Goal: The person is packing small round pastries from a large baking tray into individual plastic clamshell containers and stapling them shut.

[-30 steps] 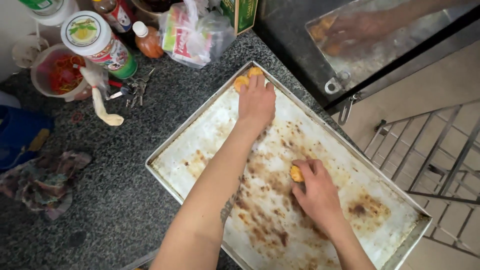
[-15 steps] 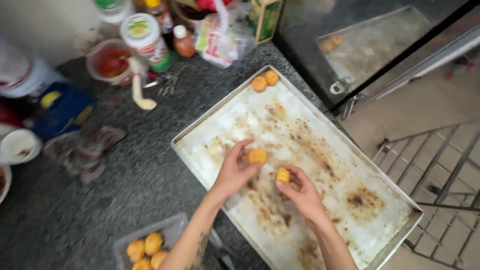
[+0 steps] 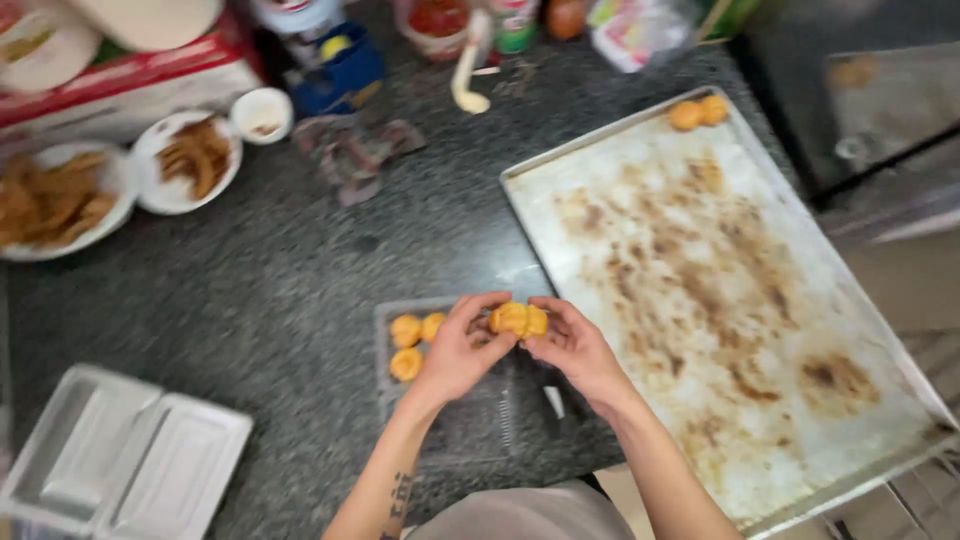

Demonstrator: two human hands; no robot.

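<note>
My left hand (image 3: 458, 352) and my right hand (image 3: 578, 350) meet over a clear plastic tray (image 3: 450, 420) on the dark granite counter. Between their fingertips they hold two golden-orange nuggets (image 3: 518, 320) pressed together. Three more nuggets (image 3: 412, 342) lie in the tray's far left corner, just left of my left hand. To the right lies a large stained metal baking sheet (image 3: 760, 330). Two nuggets (image 3: 698, 112) sit at its far corner.
Two plates of fried strips (image 3: 60, 200) (image 3: 192, 160) and a small white cup (image 3: 260, 112) stand at the back left. A white lidded container (image 3: 120, 460) lies at the near left. Bottles, a blue bag (image 3: 340, 70) and a cloth (image 3: 355, 155) crowd the back edge. An oven (image 3: 880, 110) is at the right.
Both hands have left the baking sheet and come back over the plastic tray, carrying their nuggets together. The view has swung left, showing the plates and white container.
</note>
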